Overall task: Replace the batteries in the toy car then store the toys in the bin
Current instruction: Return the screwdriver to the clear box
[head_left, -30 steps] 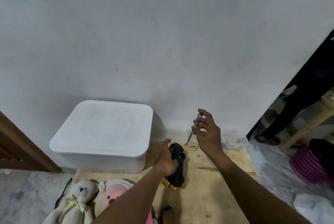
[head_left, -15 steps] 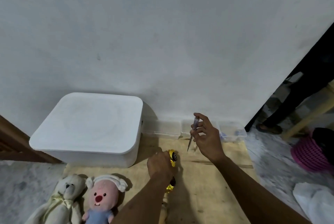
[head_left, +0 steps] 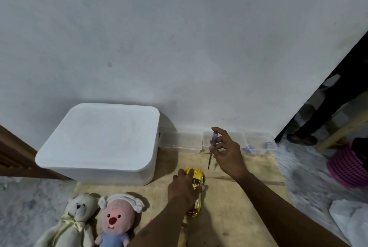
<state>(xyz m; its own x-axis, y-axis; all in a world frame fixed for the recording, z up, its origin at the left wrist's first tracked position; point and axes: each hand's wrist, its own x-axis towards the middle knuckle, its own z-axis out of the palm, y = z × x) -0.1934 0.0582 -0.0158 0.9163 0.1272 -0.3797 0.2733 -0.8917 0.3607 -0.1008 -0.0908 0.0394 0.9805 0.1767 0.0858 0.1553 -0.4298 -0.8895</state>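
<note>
A shiny gold toy car (head_left: pixel 197 179) sits wheels-down on the wooden board (head_left: pixel 239 207), and my left hand (head_left: pixel 183 189) grips it from the left side. Just beyond the car, my right hand (head_left: pixel 229 153) pinches a thin screwdriver (head_left: pixel 212 145) with a clear handle, tip pointing down a little above the board. The white bin (head_left: pixel 99 143) with its lid on stands to the left against the wall. A cream teddy bear (head_left: pixel 73 220) and a pink plush in a blue shirt (head_left: pixel 117 220) lie at the near left.
Three small clear plastic boxes (head_left: pixel 183 143) line the wall behind my right hand; the right one (head_left: pixel 260 143) holds small blue items. A pink basket (head_left: pixel 350 165) and white cloth (head_left: pixel 352 222) are at the right, with a person's legs (head_left: pixel 318 123) in the doorway.
My left hand turned the car from underside-up to wheels-down on the board. My right hand kept hold of the screwdriver, staying above and behind the car.
</note>
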